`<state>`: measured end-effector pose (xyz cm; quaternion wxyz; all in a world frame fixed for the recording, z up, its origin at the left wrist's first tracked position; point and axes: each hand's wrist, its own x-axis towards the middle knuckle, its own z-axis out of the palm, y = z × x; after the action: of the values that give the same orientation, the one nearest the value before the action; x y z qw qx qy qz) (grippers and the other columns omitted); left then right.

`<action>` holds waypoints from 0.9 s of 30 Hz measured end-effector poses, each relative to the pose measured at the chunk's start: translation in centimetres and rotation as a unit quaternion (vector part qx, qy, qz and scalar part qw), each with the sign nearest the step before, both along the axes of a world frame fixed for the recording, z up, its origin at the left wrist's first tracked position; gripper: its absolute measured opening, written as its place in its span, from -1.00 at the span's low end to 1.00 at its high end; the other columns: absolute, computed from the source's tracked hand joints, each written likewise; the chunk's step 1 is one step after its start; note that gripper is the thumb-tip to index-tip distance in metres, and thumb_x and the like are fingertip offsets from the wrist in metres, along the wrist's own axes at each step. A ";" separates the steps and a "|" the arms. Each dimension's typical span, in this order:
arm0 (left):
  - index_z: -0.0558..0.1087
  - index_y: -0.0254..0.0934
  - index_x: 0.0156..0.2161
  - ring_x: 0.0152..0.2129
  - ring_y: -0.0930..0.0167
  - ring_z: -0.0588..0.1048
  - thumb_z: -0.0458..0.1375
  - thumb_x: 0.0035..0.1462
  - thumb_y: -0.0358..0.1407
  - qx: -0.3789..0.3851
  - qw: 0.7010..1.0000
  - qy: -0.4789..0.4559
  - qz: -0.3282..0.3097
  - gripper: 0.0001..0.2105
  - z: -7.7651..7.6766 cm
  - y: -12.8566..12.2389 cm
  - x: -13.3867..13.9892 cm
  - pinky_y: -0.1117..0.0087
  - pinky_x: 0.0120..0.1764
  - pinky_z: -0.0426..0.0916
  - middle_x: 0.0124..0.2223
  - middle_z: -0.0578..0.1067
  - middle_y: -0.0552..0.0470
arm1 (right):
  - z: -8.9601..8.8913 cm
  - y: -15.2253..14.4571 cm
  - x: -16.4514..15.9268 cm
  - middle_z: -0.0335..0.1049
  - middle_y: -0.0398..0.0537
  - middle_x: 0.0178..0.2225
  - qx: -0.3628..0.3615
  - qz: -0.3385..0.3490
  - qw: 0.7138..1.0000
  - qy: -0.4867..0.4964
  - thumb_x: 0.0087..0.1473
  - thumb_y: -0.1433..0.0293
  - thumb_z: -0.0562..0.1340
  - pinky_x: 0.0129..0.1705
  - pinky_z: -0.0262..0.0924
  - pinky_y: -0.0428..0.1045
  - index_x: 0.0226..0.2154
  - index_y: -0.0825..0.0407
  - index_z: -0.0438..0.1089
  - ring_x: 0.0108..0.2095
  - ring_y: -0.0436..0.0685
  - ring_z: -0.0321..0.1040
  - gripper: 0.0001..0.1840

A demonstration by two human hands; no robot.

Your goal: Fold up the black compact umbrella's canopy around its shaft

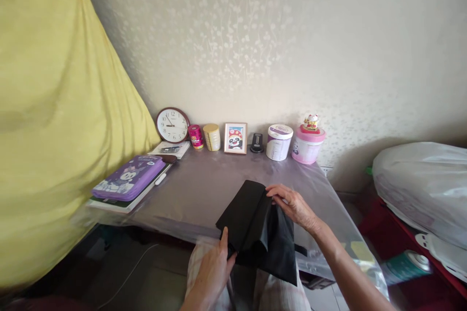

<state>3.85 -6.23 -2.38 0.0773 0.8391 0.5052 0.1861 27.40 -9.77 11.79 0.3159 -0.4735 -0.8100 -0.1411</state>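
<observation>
A black bag [251, 214], flat and soft with a folded flap, lies partly on the table's front edge and hangs over my lap. Its lower right part droops in loose folds, and a short black strap [301, 250] sticks out to the right. My left hand [214, 265] grips the bag's lower left edge, thumb and fingers closed around it. At the upper right corner, my right hand [292, 206] pinches the edge of the flap between thumb and fingers. The inside of the bag is hidden.
Along the wall stand a clock [172, 125], a pink can [195, 136], a beige container [212, 137], a picture frame [235, 138] and two tubs [279, 143]. A purple case [129, 177] lies on books at left. Yellow cloth [65, 107] hangs beside the table [182, 189].
</observation>
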 end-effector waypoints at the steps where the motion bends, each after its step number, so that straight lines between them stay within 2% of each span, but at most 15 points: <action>1: -0.05 -0.41 0.26 -0.18 0.32 0.47 -0.09 0.20 -0.26 0.002 1.000 -0.002 -0.005 -0.45 -0.1 0.1 0.0 0.44 -0.18 0.27 -0.13 0.51 -0.17 | 0.2 0.7 -0.4 0.35 -0.01 -0.14 0.008 0.005 1.000 0.003 0.21 0.40 -0.04 -0.15 0.27 -0.04 -0.21 -0.02 0.31 -0.19 0.03 0.36 -0.77; 5: -0.06 -0.46 0.25 -0.09 0.34 0.42 -0.09 0.18 -0.31 -0.003 0.999 -0.017 -0.028 -0.44 -0.5 0.5 0.1 0.45 -0.10 0.24 0.04 0.41 -0.19 | 0.7 3.9 -2.4 0.34 -0.05 -0.23 0.033 0.001 0.999 -0.010 0.20 0.40 -0.01 -0.14 0.24 -0.06 -0.22 -0.01 0.31 -0.23 0.02 0.34 -0.80; 11: -0.06 -0.43 0.25 -0.08 0.32 0.42 -0.06 0.14 -0.34 -0.021 0.999 -0.029 -0.039 -0.42 0.2 0.4 0.0 0.42 -0.11 0.25 0.07 0.39 -0.17 | -0.5 8.0 -4.5 0.32 -0.07 -0.22 0.019 -0.044 0.996 -0.079 0.22 0.41 -0.04 -0.16 0.21 -0.10 -0.23 0.01 0.32 -0.25 0.00 0.33 -0.76; 16: 0.00 -0.42 0.24 -0.12 0.29 0.44 -0.05 0.12 -0.37 -0.017 0.999 -0.035 -0.035 -0.43 0.7 0.1 -0.2 0.39 -0.14 0.26 0.04 0.41 -0.18 | -2.1 9.7 -5.1 0.32 -0.07 -0.21 0.015 -0.090 0.986 -0.137 0.24 0.40 -0.06 -0.19 0.20 -0.14 -0.23 0.02 0.33 -0.27 -0.01 0.33 -0.74; 22: 0.00 -0.43 0.23 -0.16 0.31 0.46 -0.07 0.13 -0.36 0.012 0.999 -0.041 -0.017 -0.45 0.1 0.2 -0.2 0.40 -0.19 0.25 0.00 0.44 -0.21 | -3.3 10.5 -5.3 0.32 -0.06 -0.24 0.041 -0.119 0.974 -0.188 0.23 0.42 -0.03 -0.21 0.20 -0.15 -0.27 0.02 0.35 -0.26 -0.01 0.32 -0.75; 24: -0.09 -0.46 0.25 -0.24 0.33 0.49 -0.06 0.14 -0.34 0.010 0.998 -0.057 0.005 -0.41 0.0 0.0 -0.2 0.43 -0.26 0.25 -0.10 0.50 -0.20 | -3.4 10.5 -5.3 0.31 -0.05 -0.22 0.043 -0.125 0.972 -0.196 0.22 0.43 -0.01 -0.20 0.20 -0.15 -0.29 0.02 0.36 -0.25 -0.01 0.32 -0.76; 27: -0.37 -0.50 0.27 -0.38 0.38 0.51 -0.04 0.14 -0.32 -0.001 0.995 -0.103 0.017 -0.28 0.0 -0.4 -0.3 0.47 -0.38 0.21 -0.30 0.55 -0.09 | -3.4 10.5 -5.5 0.30 -0.05 -0.18 0.037 -0.135 0.968 -0.209 0.20 0.44 0.01 -0.22 0.22 -0.15 -0.29 0.01 0.36 -0.25 0.00 0.33 -0.78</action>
<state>3.56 -6.62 -2.34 0.1260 0.8069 0.5089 0.2721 21.94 0.72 8.39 0.1346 -0.5261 -0.7811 -0.3083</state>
